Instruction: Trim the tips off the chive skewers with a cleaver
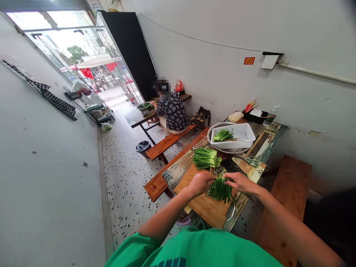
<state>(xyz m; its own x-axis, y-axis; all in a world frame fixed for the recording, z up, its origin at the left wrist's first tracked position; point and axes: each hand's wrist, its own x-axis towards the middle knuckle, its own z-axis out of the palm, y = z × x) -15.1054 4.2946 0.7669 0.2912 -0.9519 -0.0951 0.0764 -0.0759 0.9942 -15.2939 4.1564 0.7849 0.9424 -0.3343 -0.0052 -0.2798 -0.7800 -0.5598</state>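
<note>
My left hand (202, 183) is closed, its fingertips at the left end of a row of green chives (221, 191) over the wooden cutting board (204, 205). It appears to grip a thin bamboo skewer there, mostly hidden by the fingers. With thumb and fingers pinched, my right hand (239, 182) holds the chives at the right side. Just beyond my hands lies a thick stack of cut chives (205, 158), with some thin sticks (211, 170) at its near edge.
A white tray (244, 133) with more chives and skewers sits in a metal basin (210, 129). Scissors (251, 161), a black box (257, 118) and a bottle (271, 115) are on the table. Benches flank it. A person (172, 111) sits at another table.
</note>
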